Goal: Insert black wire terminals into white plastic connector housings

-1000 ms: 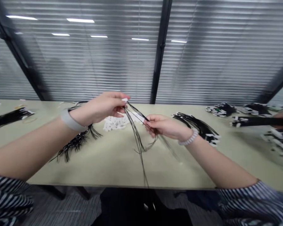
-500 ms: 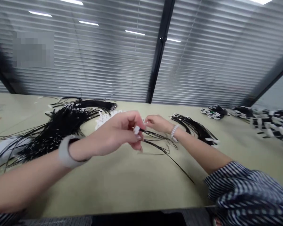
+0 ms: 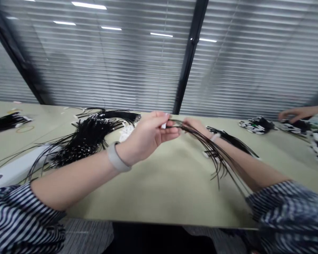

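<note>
My left hand (image 3: 151,135) pinches a small white connector (image 3: 163,125) between thumb and fingers, slightly left of the right hand. Several thin black wires (image 3: 205,139) run from it to the right and droop in front of my right forearm, their loose ends hanging over the table. Behind these wires is my right hand (image 3: 197,127), its curled fingertips closed at the wires; motion blurs them and part of the hand is covered. Beyond my left wrist lies a heap of white connectors (image 3: 125,132), partly hidden by the hand.
A large pile of black wires (image 3: 87,135) lies left on the table (image 3: 159,197), near a white device (image 3: 18,167). Another wire bundle (image 3: 5,121) and a rubber band (image 3: 23,129) are far left. More wires (image 3: 234,141) lie right; another person's hand (image 3: 298,113) reaches over bundles (image 3: 259,125).
Both hands have moved right and a little up, and more wires now trail from the left hand. My view has shifted, and another person's hand has come in at the right.
</note>
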{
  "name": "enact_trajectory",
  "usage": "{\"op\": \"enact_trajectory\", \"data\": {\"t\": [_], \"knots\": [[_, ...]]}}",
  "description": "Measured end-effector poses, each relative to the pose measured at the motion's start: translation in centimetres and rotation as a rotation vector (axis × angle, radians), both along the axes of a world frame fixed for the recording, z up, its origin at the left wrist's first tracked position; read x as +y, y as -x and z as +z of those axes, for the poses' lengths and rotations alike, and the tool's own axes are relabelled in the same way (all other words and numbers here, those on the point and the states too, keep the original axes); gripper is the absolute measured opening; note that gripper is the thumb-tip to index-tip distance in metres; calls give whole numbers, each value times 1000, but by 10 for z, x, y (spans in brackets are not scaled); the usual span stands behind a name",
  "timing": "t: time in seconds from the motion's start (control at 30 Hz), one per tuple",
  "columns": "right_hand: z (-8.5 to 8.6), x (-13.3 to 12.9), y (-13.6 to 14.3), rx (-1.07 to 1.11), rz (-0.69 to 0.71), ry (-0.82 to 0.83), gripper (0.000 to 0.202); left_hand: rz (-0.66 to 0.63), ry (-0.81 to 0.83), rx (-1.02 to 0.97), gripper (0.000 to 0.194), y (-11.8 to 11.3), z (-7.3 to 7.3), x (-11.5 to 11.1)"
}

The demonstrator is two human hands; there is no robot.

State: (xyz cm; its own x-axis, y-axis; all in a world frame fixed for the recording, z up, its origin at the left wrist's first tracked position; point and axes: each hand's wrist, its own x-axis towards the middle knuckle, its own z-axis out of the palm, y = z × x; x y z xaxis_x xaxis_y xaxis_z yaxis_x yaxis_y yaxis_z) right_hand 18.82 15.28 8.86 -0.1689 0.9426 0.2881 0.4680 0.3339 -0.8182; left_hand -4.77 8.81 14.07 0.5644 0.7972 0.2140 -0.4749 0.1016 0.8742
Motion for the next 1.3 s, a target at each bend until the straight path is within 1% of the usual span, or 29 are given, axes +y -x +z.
{"op": "enact_trajectory", "data": {"t": [0.03, 0.07, 0.13, 0.2, 0.27, 0.3, 0.37, 0.43, 0.5, 0.6, 0.7, 0.77, 0.87, 0.93, 1.03, 1.1, 1.2, 1.27, 1.3], "knots": [[10, -5, -15, 18, -72, -6, 22, 1, 94, 49, 10, -3, -14, 1], [20, -11, -28, 42, -137, -10, 21, 30, 188, 137, 9, -5, -29, 1], [39, -27, -45, 103, -223, -20, 21, 27, 263, 247, 7, -6, -56, 0], [51, -45, -46, 167, -235, -2, 20, 27, 300, 333, 8, -6, -76, -3], [54, -60, -29, 233, -162, 44, 22, 17, 301, 395, 11, -5, -87, -7], [51, -66, -16, 266, -113, 72, 24, 17, 291, 420, 13, -4, -89, -9], [40, -71, 14, 328, -14, 135, 28, 28, 264, 461, 17, -1, -89, -13], [25, -70, 41, 382, 63, 196, 28, 43, 216, 501, 18, 3, -87, -16], [8, -66, 62, 427, 109, 247, 27, 47, 141, 528, 17, 7, -87, -18], [-16, -62, 80, 472, 128, 312, 28, 36, 94, 515, 21, 12, -93, -17], [-35, -65, 86, 512, 98, 368, 29, 37, 148, 467, 25, 13, -100, -16], [-42, -68, 86, 541, 67, 397, 31, 32, 207, 429, 28, 12, -102, -15], [-45, -74, 86, 578, 31, 421, 31, 8, 278, 377, 31, 11, -104, -15], [-44, -77, 86, 588, 24, 419, 31, -7, 274, 364, 31, 12, -105, -15], [-42, -81, 86, 574, 8, 371, 30, -12, 239, 385, 28, 14, -105, -16], [-40, -83, 86, 535, -1, 340, 29, 3, 209, 424, 25, 15, -104, -17], [-37, -85, 86, 439, 15, 339, 28, 29, 159, 469, 23, 15, -103, -18], [-33, -87, 85, 383, 28, 318, 24, 36, 138, 466, 23, 16, -102, -19], [-31, -88, 84, 346, 34, 282, 23, 38, 132, 456, 24, 16, -102, -19]]}}
